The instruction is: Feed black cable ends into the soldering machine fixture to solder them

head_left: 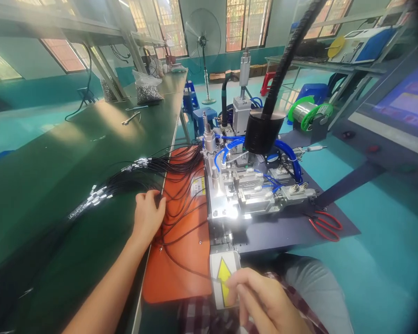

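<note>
My left hand is at the left edge of an orange plate, its fingers curled round thin black cables. The fingertips are partly hidden. Low in front of the machine, my right hand pinches the end of a single black cable that runs back towards my left hand. Behind that pinch is a white plate with a yellow arrow. The cable bundle, with small white connectors, trails over the green table. Beyond the orange plate stands a metal machine with blue air tubes.
Red-handled scissors lie on the machine's dark base at the right. A black flexible arm hangs over the machine. Behind it sits a green wire spool. On the green table are a wrench and a bag of small parts.
</note>
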Motion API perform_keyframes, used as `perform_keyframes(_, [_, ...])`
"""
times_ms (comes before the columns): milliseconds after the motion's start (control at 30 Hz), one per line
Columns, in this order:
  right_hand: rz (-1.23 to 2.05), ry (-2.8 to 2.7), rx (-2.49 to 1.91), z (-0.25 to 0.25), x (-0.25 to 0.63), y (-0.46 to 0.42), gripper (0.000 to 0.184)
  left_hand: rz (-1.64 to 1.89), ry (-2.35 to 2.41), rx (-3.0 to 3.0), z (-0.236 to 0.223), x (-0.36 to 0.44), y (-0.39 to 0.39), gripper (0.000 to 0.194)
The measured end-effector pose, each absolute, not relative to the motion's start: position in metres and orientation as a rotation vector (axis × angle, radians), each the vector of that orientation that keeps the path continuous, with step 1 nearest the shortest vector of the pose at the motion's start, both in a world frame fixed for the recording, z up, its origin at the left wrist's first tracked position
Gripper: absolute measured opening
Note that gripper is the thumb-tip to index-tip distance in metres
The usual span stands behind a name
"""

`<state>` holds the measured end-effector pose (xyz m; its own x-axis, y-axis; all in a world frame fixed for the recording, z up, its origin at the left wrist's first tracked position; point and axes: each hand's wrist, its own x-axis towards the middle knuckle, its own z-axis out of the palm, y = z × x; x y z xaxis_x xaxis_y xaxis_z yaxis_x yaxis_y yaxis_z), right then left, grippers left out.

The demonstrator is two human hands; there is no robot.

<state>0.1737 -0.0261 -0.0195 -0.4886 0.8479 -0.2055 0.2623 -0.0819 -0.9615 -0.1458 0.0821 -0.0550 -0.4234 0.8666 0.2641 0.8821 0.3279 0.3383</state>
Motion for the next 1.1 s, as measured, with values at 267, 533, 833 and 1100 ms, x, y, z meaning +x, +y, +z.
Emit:
perform_keyframes(267, [1.688,-1.654,-1.007,-0.03,0.162,-0.019,0.039,-0.852,-2.429,-1.676,-0.043,-0.138,0.082,0.032])
perform_keyframes(533, [1.752,-1.543,-1.06,-0.007,0.168,-0.002,0.023,-0.989,-2.172,-2.666,0.006,-0.045,-0.006,0.037])
perform_keyframes(833, [1.659,-1.388,-1.281,-0.02,0.182,0.022,0.013,-1.147,-2.67,-2.891,-0.021,-0.021,-0.001,0.027])
perform_keyframes(1100, [1.72,-1.237,-1.228,-0.024,0.17,0.029,0.01,-1.321,-2.607,-2.821,-0.018,-0.008,0.003,0.028])
